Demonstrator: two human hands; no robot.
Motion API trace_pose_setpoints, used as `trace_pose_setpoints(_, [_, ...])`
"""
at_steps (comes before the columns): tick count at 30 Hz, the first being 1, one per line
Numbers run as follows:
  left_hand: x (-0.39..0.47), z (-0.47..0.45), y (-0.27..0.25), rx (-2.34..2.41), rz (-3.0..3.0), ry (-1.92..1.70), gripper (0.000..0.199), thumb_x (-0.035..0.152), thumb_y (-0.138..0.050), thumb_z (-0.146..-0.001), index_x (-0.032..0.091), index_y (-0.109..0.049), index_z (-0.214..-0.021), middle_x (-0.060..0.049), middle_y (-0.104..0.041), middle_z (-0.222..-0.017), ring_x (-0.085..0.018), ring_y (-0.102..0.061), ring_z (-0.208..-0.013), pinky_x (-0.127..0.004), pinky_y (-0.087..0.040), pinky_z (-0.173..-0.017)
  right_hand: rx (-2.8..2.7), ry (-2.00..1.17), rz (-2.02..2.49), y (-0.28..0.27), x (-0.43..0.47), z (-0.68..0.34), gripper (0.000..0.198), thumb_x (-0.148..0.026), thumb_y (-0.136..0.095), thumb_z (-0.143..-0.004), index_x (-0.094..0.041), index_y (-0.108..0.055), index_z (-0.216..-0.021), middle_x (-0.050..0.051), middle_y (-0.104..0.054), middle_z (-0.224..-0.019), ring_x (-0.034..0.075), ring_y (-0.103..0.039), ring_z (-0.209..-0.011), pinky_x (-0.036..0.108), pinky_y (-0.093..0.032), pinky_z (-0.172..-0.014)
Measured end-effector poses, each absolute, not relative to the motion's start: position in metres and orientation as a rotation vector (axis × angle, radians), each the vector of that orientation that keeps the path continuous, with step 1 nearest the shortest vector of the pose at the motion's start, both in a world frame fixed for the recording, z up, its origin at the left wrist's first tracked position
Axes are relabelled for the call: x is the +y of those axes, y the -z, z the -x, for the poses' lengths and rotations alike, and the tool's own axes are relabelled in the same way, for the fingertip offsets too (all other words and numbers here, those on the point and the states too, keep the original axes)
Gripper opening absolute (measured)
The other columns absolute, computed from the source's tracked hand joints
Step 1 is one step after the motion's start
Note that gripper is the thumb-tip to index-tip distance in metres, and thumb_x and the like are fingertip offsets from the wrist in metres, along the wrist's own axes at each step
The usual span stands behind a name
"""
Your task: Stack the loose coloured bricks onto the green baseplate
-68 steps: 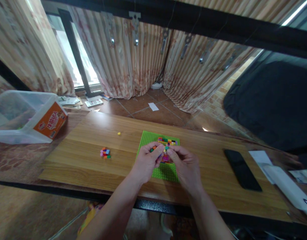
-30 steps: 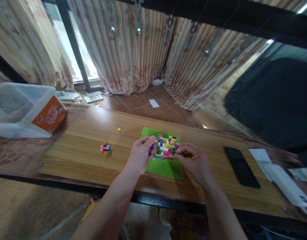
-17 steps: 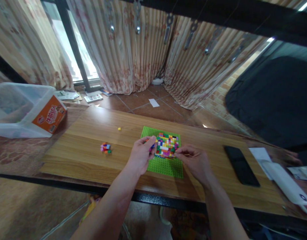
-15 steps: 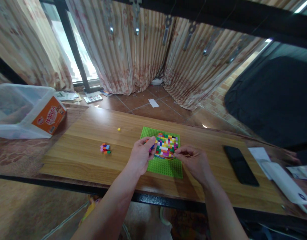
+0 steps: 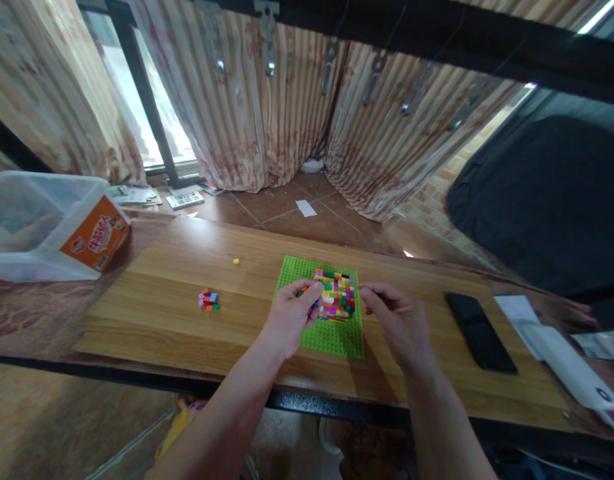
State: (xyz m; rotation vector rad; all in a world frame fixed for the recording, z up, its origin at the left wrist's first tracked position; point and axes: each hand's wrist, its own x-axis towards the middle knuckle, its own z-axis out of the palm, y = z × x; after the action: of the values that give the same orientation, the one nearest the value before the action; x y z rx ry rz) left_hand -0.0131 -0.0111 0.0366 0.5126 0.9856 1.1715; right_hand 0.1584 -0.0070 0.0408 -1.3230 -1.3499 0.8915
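A green studded baseplate (image 5: 331,343) lies on the wooden board, bearing a low block of multicoloured toy bricks (image 5: 339,293). My left hand (image 5: 293,313) is closed around several small loose toy bricks. Its thumb and fingertips are at the left side of the brick block, by a green brick. Just off the block's right side is my right hand (image 5: 399,327), thumb and forefinger pinched together. Whatever may be between those fingertips is too small to make out. A small cluster of loose bricks (image 5: 208,300) lies to the left, and a single yellow brick (image 5: 236,261) sits behind it.
A clear plastic bin (image 5: 47,257) with an orange label stands at the far left. On the right lie a black phone (image 5: 479,331) and a white device (image 5: 571,367) with a cable. The wooden board (image 5: 151,320) ends near a dark table edge (image 5: 337,400).
My right hand has drawn back to the right from the brick block. My left hand has shifted slightly right, its thumb now over the block's left side. The view has tilted slightly.
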Motion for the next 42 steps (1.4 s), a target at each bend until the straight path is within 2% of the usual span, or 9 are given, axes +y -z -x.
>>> trace_pose_setpoints(10, [-0.017, 0.01, -0.041, 0.907, -0.627, -1.171, 0.031, 0.04, -0.077, -0.067, 0.015, -0.058, -0.069, 0.005, -0.049, -0.052, -0.002, -0.037, -0.043, -0.016, -0.02, -0.041, -1.334, -1.107, 1.195, -0.036, -0.013, -0.127, 0.016, -0.034, -0.072, -0.076, -0.021, -0.074, -0.084, 0.002, -0.074, -0.079, 0.017, -0.067, -0.076, 0.031, -0.054, -0.073])
trace_pose_setpoints(23, [-0.019, 0.009, -0.041, 0.85, -0.615, -1.138, 0.034, 0.042, -0.08, -0.064, 0.014, -0.06, -0.069, 0.005, -0.049, -0.054, -0.002, -0.037, -0.046, -0.015, -0.02, -0.042, -1.318, -1.127, 1.136, -0.041, -0.017, -0.128, 0.01, -0.031, -0.071, -0.078, -0.023, -0.077, -0.079, -0.003, -0.068, -0.066, 0.013, -0.061, -0.066, 0.027, -0.05, -0.069])
trace_pose_setpoints(28, [-0.017, 0.011, -0.04, 0.858, -0.544, -1.152, 0.034, 0.04, -0.08, -0.064, 0.015, -0.058, -0.07, 0.005, -0.05, -0.055, -0.002, -0.037, -0.043, -0.014, -0.017, -0.04, -1.4, -0.957, 1.253, -0.044, -0.014, -0.142, 0.012, -0.032, -0.07, -0.078, -0.022, -0.077, -0.08, -0.001, -0.071, -0.07, 0.015, -0.062, -0.067, 0.028, -0.05, -0.066])
trace_pose_setpoints(33, [-0.011, 0.019, -0.039, 0.956, -0.495, -1.259, 0.033, 0.037, -0.078, -0.065, 0.015, -0.054, -0.067, 0.005, -0.048, -0.056, -0.001, -0.035, -0.042, -0.015, -0.014, -0.038, -1.678, -0.671, 1.355, -0.045, -0.011, -0.163, 0.017, -0.032, -0.061, -0.087, -0.022, -0.075, -0.085, 0.004, -0.072, -0.088, 0.018, -0.065, -0.082, 0.03, -0.051, -0.073])
trace_pose_setpoints(42, [-0.008, 0.022, -0.039, 1.02, -0.475, -1.252, 0.029, 0.034, -0.076, -0.068, 0.015, -0.054, -0.068, 0.005, -0.049, -0.057, -0.001, -0.035, -0.042, -0.015, -0.014, -0.039, -1.99, -0.59, 1.44, -0.037, -0.013, -0.164, 0.018, -0.033, -0.06, -0.088, -0.023, -0.074, -0.082, 0.005, -0.068, -0.088, 0.019, -0.065, -0.082, 0.033, -0.049, -0.074])
